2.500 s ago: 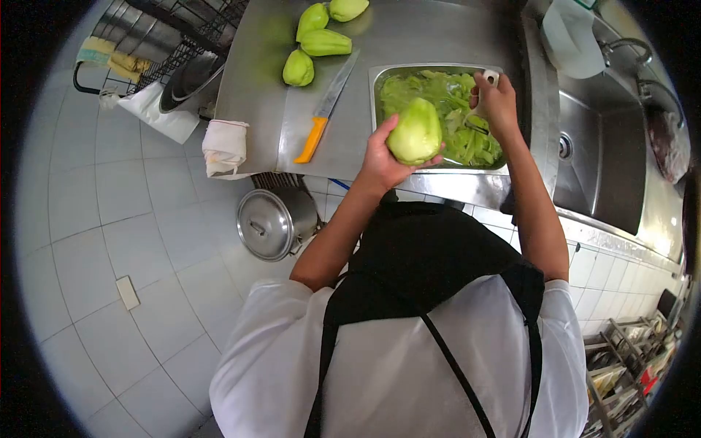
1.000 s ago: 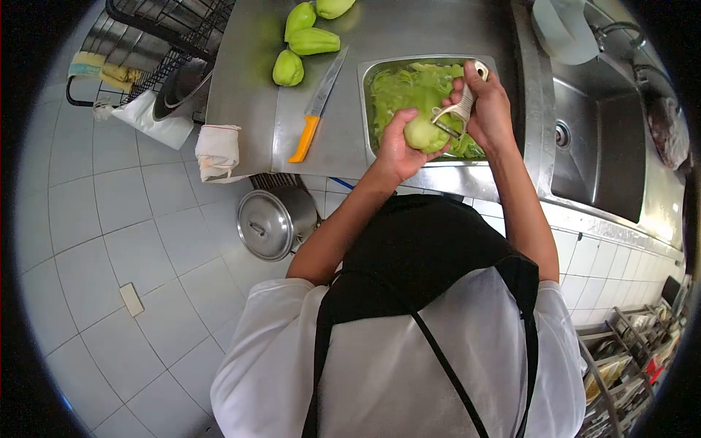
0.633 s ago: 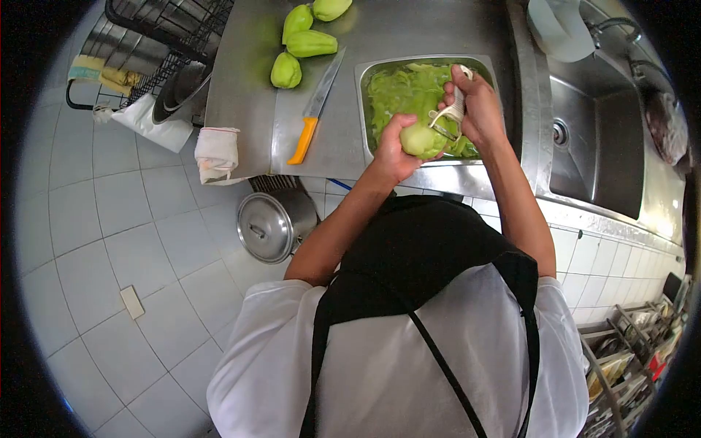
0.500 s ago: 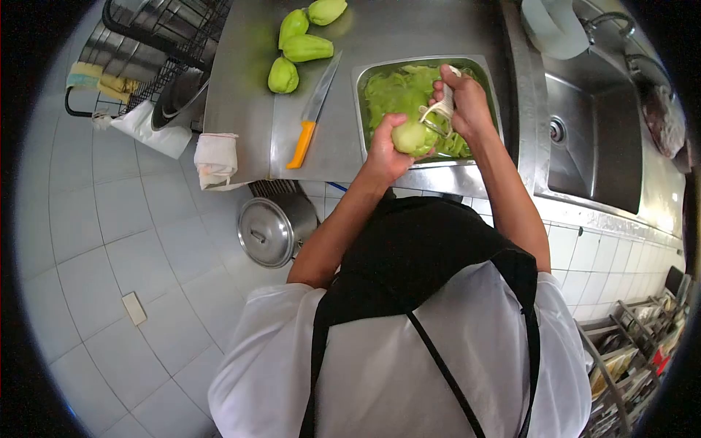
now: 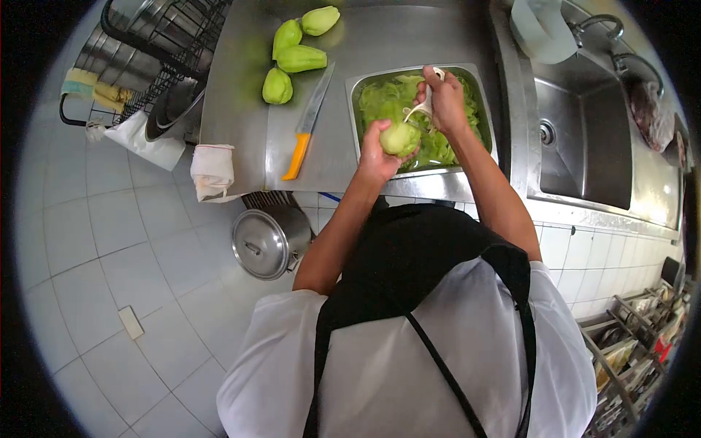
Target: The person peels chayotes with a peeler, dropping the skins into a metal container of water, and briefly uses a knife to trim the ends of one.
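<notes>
My left hand [image 5: 377, 155] is wrapped round a pale green chayote [image 5: 399, 139], holding it over the near part of a metal pan [image 5: 355, 113]. In my right hand [image 5: 447, 104] is a white vegetable peeler [image 5: 419, 109], its head right at the top of the chayote. Green leafy-looking pieces [image 5: 453, 151] lie in water in the pan beneath both hands. Left of the pan a knife [image 5: 300, 150] with an orange handle rests on the steel counter. Several whole chayotes [image 5: 301, 58] sit beyond the knife.
A steel sink [image 5: 584, 139] with taps [image 5: 602, 28] is on the right, a white plastic container [image 5: 542, 33] at its far corner. A folded cloth [image 5: 212, 171] hangs at the counter's near left edge. A lidded pot [image 5: 261, 244] stands below, and a wire rack [image 5: 182, 62] is at left.
The peeler has shifted from the chayote's right side to its top, and the chayote is turned slightly in my left hand. The whole view has moved a little.
</notes>
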The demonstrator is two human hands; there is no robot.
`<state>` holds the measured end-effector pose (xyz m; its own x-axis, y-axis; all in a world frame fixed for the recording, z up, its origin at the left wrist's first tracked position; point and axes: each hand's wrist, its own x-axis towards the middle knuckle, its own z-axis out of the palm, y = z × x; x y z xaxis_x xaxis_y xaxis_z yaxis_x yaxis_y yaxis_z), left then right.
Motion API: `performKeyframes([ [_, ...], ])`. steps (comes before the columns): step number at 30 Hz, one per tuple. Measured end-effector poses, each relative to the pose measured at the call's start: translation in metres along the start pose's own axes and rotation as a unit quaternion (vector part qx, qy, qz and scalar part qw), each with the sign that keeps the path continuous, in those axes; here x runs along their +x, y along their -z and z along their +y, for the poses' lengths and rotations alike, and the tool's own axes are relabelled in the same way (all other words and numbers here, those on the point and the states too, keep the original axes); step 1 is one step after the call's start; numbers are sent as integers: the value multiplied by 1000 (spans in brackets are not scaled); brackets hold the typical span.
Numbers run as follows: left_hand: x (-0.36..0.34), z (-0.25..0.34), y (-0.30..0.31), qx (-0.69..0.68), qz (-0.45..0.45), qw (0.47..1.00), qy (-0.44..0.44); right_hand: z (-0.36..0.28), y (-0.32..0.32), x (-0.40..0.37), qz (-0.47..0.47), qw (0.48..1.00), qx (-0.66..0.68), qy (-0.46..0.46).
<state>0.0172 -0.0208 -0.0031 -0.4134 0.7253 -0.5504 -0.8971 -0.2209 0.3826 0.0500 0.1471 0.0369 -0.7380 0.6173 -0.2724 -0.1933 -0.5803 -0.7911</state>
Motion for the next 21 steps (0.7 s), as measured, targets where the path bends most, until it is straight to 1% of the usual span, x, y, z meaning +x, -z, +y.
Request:
performKeyframes([
  [3,8,-3,6,-9,13,1000,-3,4,4,6,23,1000,14,9],
  [6,11,-9,7,15,4,1000,2,1,7,17,76,991,-50,93],
  [7,6,-11,-1,6,6,1000,-9,-3,6,19,73,993,-32,87],
  [10,10,-5,-5,7,-20,1000,7,-12,5,21,66,995,-31,74],
  [14,13,8,-8,40,-61,997,19,-26,1,19,34,998,8,44],
  [16,8,10,-18,55,-54,997,6,-32,-2,19,29,999,9,34],
  [17,7,12,-21,63,-52,997,-3,-31,0,25,46,998,6,52],
  [19,8,4,-9,61,-60,996,9,-22,14,43,86,992,0,87],
  [21,11,0,-9,59,-86,994,12,-5,36,69,139,985,-35,97],
])
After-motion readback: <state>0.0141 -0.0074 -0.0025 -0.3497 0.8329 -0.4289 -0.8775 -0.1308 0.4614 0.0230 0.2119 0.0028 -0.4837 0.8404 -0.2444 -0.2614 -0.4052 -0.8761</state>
